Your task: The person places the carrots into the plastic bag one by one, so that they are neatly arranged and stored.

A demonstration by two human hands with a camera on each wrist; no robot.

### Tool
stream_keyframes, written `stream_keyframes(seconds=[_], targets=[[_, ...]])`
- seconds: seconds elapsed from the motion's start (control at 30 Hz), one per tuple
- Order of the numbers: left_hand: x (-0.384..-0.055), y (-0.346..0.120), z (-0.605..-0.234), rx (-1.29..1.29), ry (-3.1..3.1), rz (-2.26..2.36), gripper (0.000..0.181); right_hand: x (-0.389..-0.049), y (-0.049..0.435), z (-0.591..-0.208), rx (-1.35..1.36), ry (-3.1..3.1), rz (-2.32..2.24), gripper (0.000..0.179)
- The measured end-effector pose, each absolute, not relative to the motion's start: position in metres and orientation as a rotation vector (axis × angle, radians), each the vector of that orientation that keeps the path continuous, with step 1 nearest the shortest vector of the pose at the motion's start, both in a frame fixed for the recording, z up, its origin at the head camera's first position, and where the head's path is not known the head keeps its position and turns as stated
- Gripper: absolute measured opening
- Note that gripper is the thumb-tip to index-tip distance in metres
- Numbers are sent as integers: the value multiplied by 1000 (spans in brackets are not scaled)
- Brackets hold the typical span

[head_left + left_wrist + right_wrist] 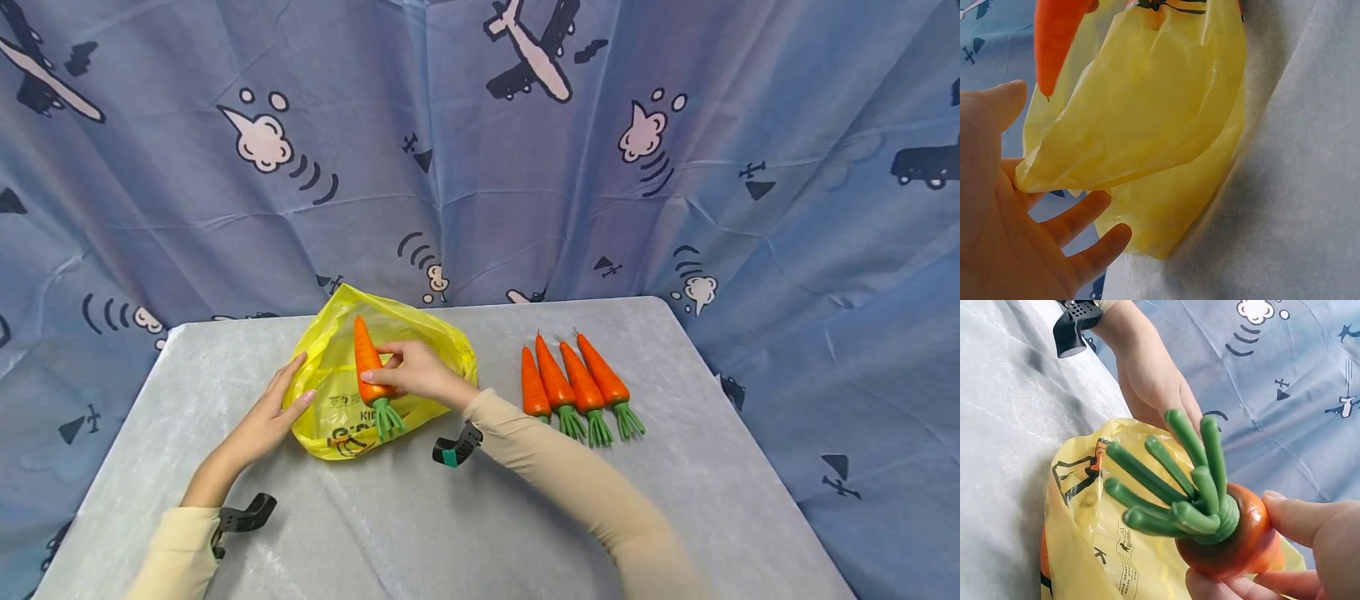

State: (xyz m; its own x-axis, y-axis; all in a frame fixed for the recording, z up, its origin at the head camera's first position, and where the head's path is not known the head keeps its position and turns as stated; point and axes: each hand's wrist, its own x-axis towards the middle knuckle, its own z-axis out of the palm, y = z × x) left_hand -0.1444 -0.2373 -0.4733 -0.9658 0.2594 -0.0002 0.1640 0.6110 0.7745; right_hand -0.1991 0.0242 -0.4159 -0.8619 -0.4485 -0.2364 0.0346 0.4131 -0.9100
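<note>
My right hand (422,372) pinches a toy carrot (365,354) over the mouth of a yellow plastic bag (431,329). The carrot's tip points away from me, and its green stalks (1166,481) hang toward me. Spread along the bag's left side, my left hand (258,423) touches its rim with fingers (1088,215) mostly straight. One fingertip is hidden behind the plastic in the left wrist view. Printed lettering shows on the bag's inner face. What lies deep inside the bag cannot be made out.
Several more carrots (581,379) lie side by side on the grey-white table (712,467), right of the bag, partly behind my right sleeve. A blue curtain (480,167) with plane prints hangs behind the table. Black wrist mounts (457,446) sit on both forearms.
</note>
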Motion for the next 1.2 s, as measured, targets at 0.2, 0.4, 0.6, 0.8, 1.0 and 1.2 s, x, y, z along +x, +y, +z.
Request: stream_keyframes(seconds=[0.2, 0.4, 0.6, 0.8, 1.0, 1.2], targets=[[-144, -237, -472, 357, 2715, 1290, 72, -206, 13, -423, -318, 2267, -1392, 60], [-144, -236, -472, 349, 2712, 1286, 71, -212, -2, -430, -239, 2326, -1346, 58], [-144, -236, -470, 347, 2704, 1284, 72, -211, -15, -434, -226, 2347, -1335, 54], [-144, -236, -471, 350, 2702, 1285, 71, -210, -25, -440, -178, 2271, -1405, 51], [-144, -236, -471, 343, 2695, 1291, 72, -211, -36, -448, -145, 2258, -1440, 48], [-145, -234, -474, 376, 2710, 1308, 71, -210, -43, -454, -116, 2288, -1422, 48]])
